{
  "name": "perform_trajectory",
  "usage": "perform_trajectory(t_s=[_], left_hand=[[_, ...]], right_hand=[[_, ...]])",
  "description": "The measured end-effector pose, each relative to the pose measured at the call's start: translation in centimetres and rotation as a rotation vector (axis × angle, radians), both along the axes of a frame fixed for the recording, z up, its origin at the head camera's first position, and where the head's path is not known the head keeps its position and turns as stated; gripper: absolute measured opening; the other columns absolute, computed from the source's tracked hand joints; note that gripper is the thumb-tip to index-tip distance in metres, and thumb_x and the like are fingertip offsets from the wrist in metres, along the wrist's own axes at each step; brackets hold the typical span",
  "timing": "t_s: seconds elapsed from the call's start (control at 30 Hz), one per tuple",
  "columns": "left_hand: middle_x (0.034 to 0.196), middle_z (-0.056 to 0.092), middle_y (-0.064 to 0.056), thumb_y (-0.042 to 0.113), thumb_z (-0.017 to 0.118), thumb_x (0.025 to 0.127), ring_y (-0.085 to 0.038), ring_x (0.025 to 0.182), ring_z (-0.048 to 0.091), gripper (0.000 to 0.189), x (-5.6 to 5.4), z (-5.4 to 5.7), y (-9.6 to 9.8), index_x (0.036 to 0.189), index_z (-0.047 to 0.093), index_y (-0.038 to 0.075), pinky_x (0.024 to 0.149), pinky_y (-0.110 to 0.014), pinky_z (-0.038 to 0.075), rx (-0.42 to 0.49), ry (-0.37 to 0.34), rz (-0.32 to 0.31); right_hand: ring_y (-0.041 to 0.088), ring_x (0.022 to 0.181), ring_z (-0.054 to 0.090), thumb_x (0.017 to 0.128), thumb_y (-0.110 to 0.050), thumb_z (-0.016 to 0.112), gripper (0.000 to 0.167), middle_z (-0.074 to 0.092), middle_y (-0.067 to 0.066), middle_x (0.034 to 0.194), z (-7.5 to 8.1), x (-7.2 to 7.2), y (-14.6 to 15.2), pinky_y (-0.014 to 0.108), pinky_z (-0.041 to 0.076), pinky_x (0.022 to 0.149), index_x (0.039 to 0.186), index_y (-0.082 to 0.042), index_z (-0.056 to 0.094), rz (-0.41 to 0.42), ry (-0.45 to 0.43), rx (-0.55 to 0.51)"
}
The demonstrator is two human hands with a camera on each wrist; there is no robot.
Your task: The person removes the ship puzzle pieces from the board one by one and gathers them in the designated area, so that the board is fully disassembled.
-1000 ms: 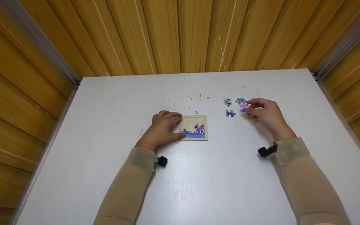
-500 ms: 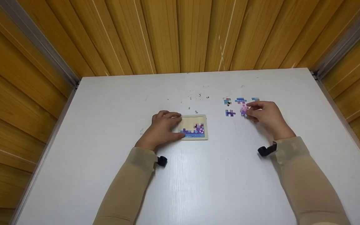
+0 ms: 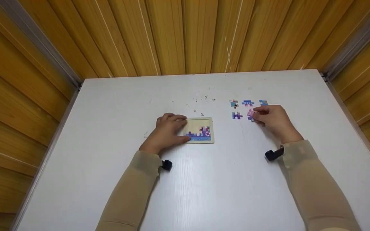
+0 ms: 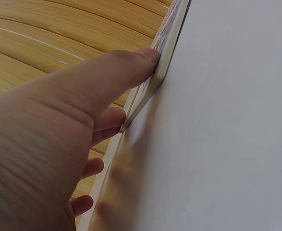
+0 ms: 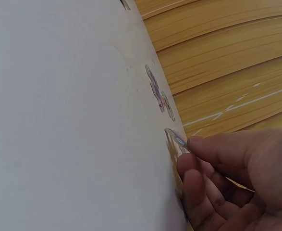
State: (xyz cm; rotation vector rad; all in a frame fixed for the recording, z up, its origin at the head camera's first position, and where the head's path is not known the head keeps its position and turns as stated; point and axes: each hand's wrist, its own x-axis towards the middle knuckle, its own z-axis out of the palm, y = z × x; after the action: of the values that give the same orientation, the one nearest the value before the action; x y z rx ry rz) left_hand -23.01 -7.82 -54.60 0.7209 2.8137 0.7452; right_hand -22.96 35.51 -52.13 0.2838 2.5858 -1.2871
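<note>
My left hand (image 3: 169,132) holds a shallow puzzle tray (image 3: 213,128) at its left side, thumb on the near left corner and fingertips at the far left one. Joined purple and blue pieces (image 3: 199,137) fill the tray's near part and right side; its pale bottom shows above them. In the left wrist view the thumb (image 4: 136,62) presses on the tray's edge (image 4: 165,62). My right hand (image 3: 275,122) pinches a pink and purple puzzle piece (image 3: 250,113) between thumb and forefinger. The right wrist view shows this piece (image 5: 176,136) tilted, one edge close to the table.
Around the right hand lie a blue piece (image 3: 248,103), a blue and orange piece (image 3: 263,102), a teal piece (image 3: 234,103) and a purple piece (image 3: 236,115). Small dark specks (image 3: 205,97) dot the white table (image 3: 204,186). Wood-look panels (image 3: 185,38) stand behind it.
My right hand has shifted slightly toward me with the pink piece, away from the blue piece. The blue and orange piece behind the hand has come into sight. My left hand stays on the tray.
</note>
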Motion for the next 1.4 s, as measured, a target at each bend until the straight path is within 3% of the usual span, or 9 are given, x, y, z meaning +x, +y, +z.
perform_trajectory(t_s=[0.17,0.43,0.67,0.83,1.13,1.4], left_hand=[[0.169,0.061,0.003,0.052,0.088,0.096,-0.031,0.161,0.043,0.074,-0.14,0.0,0.02,0.158,0.069,0.017,0.136,-0.058,0.027,-0.001,0.012,-0.009],[0.169,0.06,0.004,0.053,0.088,0.096,-0.032,0.162,0.042,0.076,-0.19,0.05,-0.02,0.159,0.068,0.016,0.136,-0.056,0.026,-0.01,0.008,-0.003],[0.17,0.06,0.004,0.053,0.088,0.096,-0.032,0.163,0.041,0.076,-0.2,0.04,0.0,0.159,0.067,0.016,0.138,-0.056,0.024,-0.01,0.001,0.002],[0.17,0.06,0.005,0.054,0.088,0.095,-0.031,0.163,0.041,0.077,-0.21,-0.1,0.01,0.159,0.067,0.016,0.137,-0.056,0.025,-0.01,-0.002,0.004],[0.169,0.06,0.004,0.053,0.088,0.096,-0.032,0.162,0.041,0.076,-0.13,-0.08,-0.06,0.158,0.068,0.016,0.137,-0.057,0.024,0.004,-0.004,-0.004],[0.168,0.061,0.004,0.052,0.089,0.095,-0.032,0.162,0.04,0.075,-0.08,-0.14,-0.09,0.158,0.069,0.017,0.138,-0.057,0.024,0.008,-0.001,-0.005]], right_hand=[[0.032,0.133,0.061,0.112,-0.03,0.071,0.043,0.07,0.021,0.151,-0.16,0.11,-0.05,0.039,0.052,0.106,0.149,-0.007,0.073,0.013,0.041,0.053],[0.03,0.119,0.063,0.111,-0.025,0.072,0.039,0.073,0.021,0.14,-0.34,0.03,-0.31,0.025,0.051,0.089,0.145,-0.007,0.075,0.03,0.098,0.111],[0.03,0.112,0.063,0.11,-0.019,0.072,0.035,0.074,0.021,0.131,-0.35,0.07,-0.64,0.021,0.051,0.082,0.141,-0.004,0.076,0.033,0.129,0.151],[0.031,0.113,0.065,0.111,-0.018,0.071,0.034,0.075,0.023,0.132,-0.4,0.08,-0.74,0.026,0.052,0.085,0.141,-0.002,0.076,0.038,0.139,0.17],[0.036,0.125,0.066,0.112,-0.02,0.07,0.038,0.073,0.026,0.142,-0.45,0.12,-0.58,0.042,0.056,0.102,0.145,-0.002,0.074,0.037,0.106,0.16],[0.033,0.123,0.067,0.111,-0.022,0.072,0.041,0.075,0.027,0.141,-0.49,-0.01,-0.28,0.03,0.053,0.094,0.145,0.0,0.074,0.05,0.114,0.158]])
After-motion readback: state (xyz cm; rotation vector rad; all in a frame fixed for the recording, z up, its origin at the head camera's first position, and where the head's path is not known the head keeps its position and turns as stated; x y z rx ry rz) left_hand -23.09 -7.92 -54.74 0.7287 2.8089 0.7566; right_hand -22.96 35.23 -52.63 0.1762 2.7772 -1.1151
